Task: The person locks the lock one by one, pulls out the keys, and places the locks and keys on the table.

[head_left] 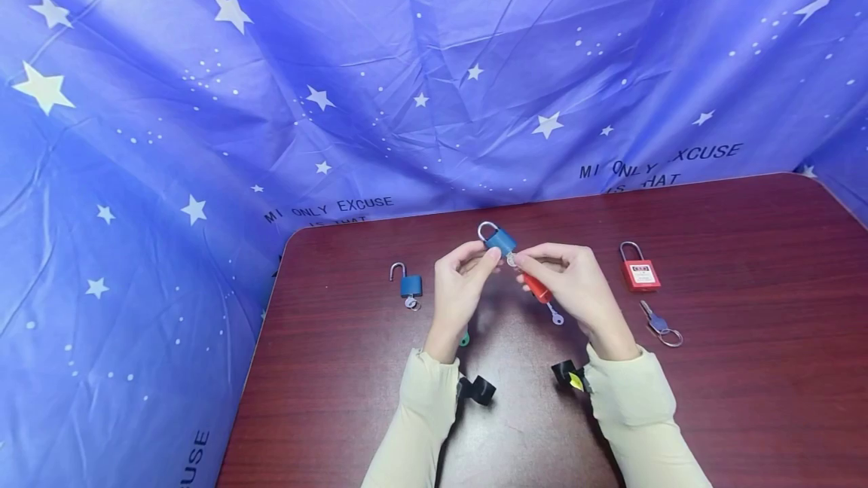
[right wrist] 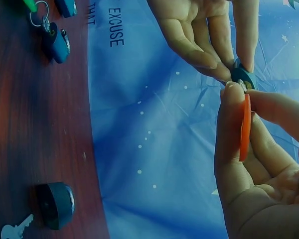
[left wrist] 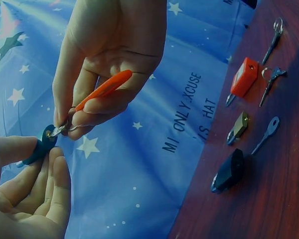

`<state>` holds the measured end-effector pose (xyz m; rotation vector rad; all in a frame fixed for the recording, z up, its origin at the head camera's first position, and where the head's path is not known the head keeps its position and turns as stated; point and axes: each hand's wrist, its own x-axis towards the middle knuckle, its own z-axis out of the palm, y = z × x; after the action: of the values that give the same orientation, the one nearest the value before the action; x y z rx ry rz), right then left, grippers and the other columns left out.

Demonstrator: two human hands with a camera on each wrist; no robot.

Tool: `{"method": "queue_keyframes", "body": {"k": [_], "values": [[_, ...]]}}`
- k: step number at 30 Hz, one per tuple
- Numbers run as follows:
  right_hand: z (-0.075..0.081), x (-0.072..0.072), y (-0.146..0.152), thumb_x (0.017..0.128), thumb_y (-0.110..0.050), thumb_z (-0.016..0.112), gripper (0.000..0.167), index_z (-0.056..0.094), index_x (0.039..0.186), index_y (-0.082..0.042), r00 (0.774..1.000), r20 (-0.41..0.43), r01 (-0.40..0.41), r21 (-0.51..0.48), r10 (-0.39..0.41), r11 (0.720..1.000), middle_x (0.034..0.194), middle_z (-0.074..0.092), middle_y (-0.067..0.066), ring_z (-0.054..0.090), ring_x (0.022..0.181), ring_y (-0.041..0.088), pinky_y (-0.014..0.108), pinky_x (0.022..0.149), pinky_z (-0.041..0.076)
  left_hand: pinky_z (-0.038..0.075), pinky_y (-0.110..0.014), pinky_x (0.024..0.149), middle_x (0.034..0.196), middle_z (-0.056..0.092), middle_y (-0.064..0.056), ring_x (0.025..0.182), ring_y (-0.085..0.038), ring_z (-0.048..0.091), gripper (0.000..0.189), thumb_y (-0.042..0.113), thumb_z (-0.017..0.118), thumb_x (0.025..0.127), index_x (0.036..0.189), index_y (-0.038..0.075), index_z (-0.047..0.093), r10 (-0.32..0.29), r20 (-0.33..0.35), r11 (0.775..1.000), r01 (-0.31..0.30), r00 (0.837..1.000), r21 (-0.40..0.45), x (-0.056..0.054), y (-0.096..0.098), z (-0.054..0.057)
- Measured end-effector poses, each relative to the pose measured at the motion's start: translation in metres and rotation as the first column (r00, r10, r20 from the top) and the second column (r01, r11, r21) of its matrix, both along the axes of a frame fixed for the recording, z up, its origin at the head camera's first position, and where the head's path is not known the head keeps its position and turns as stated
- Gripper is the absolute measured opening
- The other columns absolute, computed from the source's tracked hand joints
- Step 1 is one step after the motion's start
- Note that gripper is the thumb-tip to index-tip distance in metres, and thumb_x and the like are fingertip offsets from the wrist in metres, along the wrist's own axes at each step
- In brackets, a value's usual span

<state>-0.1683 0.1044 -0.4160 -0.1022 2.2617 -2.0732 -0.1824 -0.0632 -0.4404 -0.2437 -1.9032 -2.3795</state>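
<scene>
Just above the table, my left hand (head_left: 456, 294) grips a small blue padlock (head_left: 501, 239) by its body, thumb on the near face. The padlock's silver shackle (head_left: 486, 227) points away from me. My right hand (head_left: 579, 288) pinches a silver key (left wrist: 61, 130) between thumb and forefinger. That key's tip is at the keyhole in the padlock's base, as the left wrist view shows. An orange-red tag (head_left: 538, 288) hangs from the key and lies along the right palm. Fingers of both hands partly cover the key.
On the left lies another blue padlock (head_left: 411, 285), its shackle open, with keys (head_left: 411, 303) at its base. At right are a red padlock (head_left: 640, 275) and a key on a ring (head_left: 655, 321). A brass padlock (left wrist: 238, 128) and a dark one (left wrist: 228, 171) also lie there.
</scene>
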Motion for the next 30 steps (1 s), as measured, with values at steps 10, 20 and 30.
{"method": "queue_keyframes", "body": {"k": [10,20,30], "values": [[0.002,0.001,0.001,0.092,-0.019,0.072,0.031,0.071,0.105,0.009,1.000,0.006,-0.006,0.053,0.006,0.999,0.075,0.074,-0.003,0.069,0.064,0.009,0.023,0.052,0.054,0.060,-0.031,0.077,0.093,0.073,-0.023,0.082,-0.035,0.072,0.022,0.003,0.068,0.091,0.108,-0.011,0.068,0.023,0.071,1.000,-0.023,0.997,-0.004,0.001,0.000,0.001],[0.005,0.003,0.007,0.091,-0.013,0.072,0.024,0.072,0.101,0.009,1.000,0.007,-0.017,0.113,0.016,0.993,0.070,0.073,0.000,0.068,0.060,0.009,0.022,0.045,0.048,0.060,-0.035,0.082,0.087,0.074,-0.019,0.072,-0.012,0.072,0.022,0.003,0.067,0.092,0.108,-0.012,0.067,0.145,0.126,0.983,-0.158,0.981,0.095,-0.006,-0.016,0.003],[-0.003,0.001,0.012,0.090,-0.012,0.072,0.017,0.075,0.094,0.004,1.000,-0.021,-0.012,0.270,0.018,0.963,0.070,0.073,0.008,0.069,0.060,0.011,0.022,0.052,0.052,0.060,-0.044,0.079,0.088,0.073,-0.025,0.070,-0.012,0.071,0.020,0.003,0.069,0.091,0.104,-0.011,0.070,0.132,0.109,0.985,-0.118,0.985,-0.123,-0.010,-0.015,-0.005]]}}
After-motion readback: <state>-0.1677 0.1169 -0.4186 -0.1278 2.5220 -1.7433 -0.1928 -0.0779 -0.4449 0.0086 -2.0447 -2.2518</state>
